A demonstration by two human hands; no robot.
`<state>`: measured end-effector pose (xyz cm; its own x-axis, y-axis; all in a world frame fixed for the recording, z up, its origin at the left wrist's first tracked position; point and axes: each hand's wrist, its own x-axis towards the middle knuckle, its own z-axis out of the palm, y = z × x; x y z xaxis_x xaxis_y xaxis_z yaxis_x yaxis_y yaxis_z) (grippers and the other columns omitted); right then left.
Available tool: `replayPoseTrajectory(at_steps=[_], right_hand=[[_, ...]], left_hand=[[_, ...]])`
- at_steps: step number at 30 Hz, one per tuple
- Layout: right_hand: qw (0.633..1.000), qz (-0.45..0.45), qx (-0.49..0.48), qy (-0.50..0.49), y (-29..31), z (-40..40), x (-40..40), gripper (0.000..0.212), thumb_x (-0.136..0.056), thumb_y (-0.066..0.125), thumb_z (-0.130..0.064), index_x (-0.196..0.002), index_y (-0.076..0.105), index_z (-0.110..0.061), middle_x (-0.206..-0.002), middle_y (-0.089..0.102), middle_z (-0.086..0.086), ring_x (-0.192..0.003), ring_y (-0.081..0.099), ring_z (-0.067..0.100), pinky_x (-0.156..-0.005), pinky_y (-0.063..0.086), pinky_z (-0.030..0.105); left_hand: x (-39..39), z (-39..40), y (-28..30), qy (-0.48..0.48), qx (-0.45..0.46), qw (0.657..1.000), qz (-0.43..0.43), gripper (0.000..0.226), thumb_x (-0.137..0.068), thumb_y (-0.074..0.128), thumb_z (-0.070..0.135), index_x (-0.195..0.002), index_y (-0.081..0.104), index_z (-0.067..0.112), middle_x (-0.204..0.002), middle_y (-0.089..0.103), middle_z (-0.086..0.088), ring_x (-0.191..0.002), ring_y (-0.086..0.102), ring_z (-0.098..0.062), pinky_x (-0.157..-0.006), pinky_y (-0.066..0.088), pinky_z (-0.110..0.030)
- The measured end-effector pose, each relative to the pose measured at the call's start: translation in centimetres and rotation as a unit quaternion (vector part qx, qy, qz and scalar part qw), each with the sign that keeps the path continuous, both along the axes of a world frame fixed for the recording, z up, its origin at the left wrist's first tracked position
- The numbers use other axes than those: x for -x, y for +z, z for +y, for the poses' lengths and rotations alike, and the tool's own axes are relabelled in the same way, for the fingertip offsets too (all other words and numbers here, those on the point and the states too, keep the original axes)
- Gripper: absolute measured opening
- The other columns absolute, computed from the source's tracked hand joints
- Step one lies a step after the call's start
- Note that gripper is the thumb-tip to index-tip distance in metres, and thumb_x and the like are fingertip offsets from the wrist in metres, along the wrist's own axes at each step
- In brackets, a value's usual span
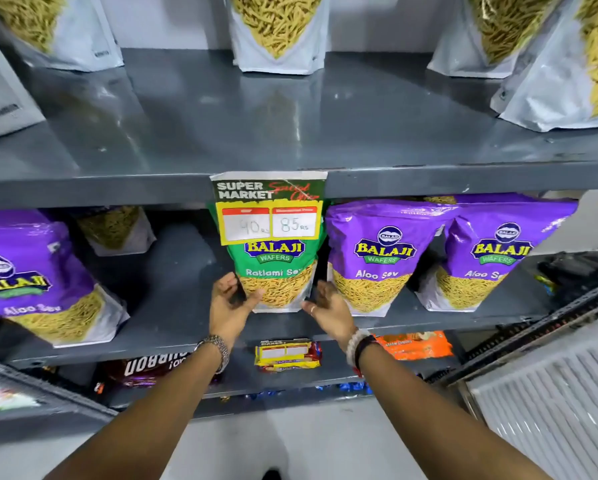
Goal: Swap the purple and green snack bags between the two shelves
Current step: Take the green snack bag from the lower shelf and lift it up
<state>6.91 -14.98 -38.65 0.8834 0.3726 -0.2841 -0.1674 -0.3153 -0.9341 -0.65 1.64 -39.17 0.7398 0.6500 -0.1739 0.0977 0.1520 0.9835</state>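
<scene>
Flanking one green bag [278,271]: three purple bags [377,251].

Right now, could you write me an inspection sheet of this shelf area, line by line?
Surface: grey metal upper shelf, mostly bare at the front; middle shelf below it.
Job's things: one green snack bag upright on the middle shelf, between three purple snack bags.
Clutter: white bags at the back of the upper shelf; price tag hanging over the green bag's top; biscuit packs lower down.
Hands: left hand and right hand flank the green bag's base, fingers spread open; whether they touch it is unclear.
Cables: nothing seen.
Surroundings: ribbed white panel at lower right; pale floor.
</scene>
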Motion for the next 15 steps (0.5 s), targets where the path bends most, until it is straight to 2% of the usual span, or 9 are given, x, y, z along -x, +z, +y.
replayPoseTrajectory(at_steps=[2, 4, 6, 8, 12, 15], right_hand=[[1.000, -0.026, 0.006, -0.004, 0.3, 1.1, -0.4, 0.047, -0.076, 0.067, -0.010, -0.118, 0.047, -0.006, -0.125, 0.058, 0.021, -0.119, 0.053, 0.036, -0.102, 0.044, 0.037], [0.999, -0.045, 0.005, 0.000, -0.2, 1.6, -1.2, 0.067, -0.069, 0.073, -0.027, -0.127, 0.044, -0.012, -0.131, 0.057, 0.011, -0.122, 0.052, 0.026, -0.106, 0.041, 0.041], [0.998, -0.056, 0.002, 0.017, 0.6, 2.1, -1.2, 0.068, -0.072, 0.074, -0.019, -0.131, 0.040, -0.012, -0.133, 0.055, 0.006, -0.121, 0.051, 0.018, -0.105, 0.040, 0.036], [0.999, -0.040, 0.003, 0.014, 1.5, 2.4, -1.3, 0.063, -0.074, 0.072, -0.007, -0.129, 0.040, -0.007, -0.129, 0.057, 0.009, -0.116, 0.053, 0.019, -0.104, 0.042, 0.037], [0.999, -0.040, 0.009, 0.002, 1.7, 2.6, -0.4, 0.057, -0.072, 0.075, -0.013, -0.122, 0.049, -0.009, -0.125, 0.063, 0.013, -0.114, 0.059, 0.027, -0.102, 0.046, 0.043], [0.998, -0.055, 0.006, 0.004, 1.1, 2.6, 1.0, 0.056, -0.066, 0.080, -0.021, -0.116, 0.056, -0.016, -0.120, 0.067, 0.009, -0.110, 0.063, 0.024, -0.101, 0.048, 0.048]], left_hand=[[-0.7, 0.7, 0.5, -0.066, -0.030, 0.997, 0.017, 0.062, -0.068, 0.074, -0.001, -0.120, 0.042, 0.008, -0.107, 0.059, 0.004, -0.099, 0.056, -0.006, -0.072, 0.052, -0.011], [-1.3, 1.3, 1.0, -0.118, -0.044, 0.991, 0.041, 0.065, -0.066, 0.078, 0.006, -0.120, 0.042, 0.011, -0.102, 0.061, 0.009, -0.096, 0.058, -0.004, -0.073, 0.053, -0.013], [-1.6, 1.9, 1.0, -0.146, -0.058, 0.985, 0.067, 0.067, -0.058, 0.083, 0.025, -0.114, 0.048, 0.018, -0.102, 0.065, 0.006, -0.101, 0.062, -0.015, -0.083, 0.054, -0.029], [-1.7, 2.2, 0.9, -0.149, -0.070, 0.982, 0.089, 0.068, -0.050, 0.084, 0.037, -0.109, 0.052, 0.023, -0.109, 0.068, -0.002, -0.107, 0.062, -0.022, -0.094, 0.051, -0.044], [-0.7, 2.0, 1.6, -0.130, -0.087, 0.982, 0.103, 0.055, -0.064, 0.080, 0.014, -0.111, 0.053, 0.016, -0.115, 0.066, -0.011, -0.108, 0.060, -0.026, -0.097, 0.049, -0.048], [1.7, 1.9, 1.7, -0.109, -0.086, 0.985, 0.105, 0.055, -0.065, 0.080, 0.016, -0.112, 0.053, 0.014, -0.115, 0.066, -0.013, -0.107, 0.060, -0.027, -0.095, 0.050, -0.047]])
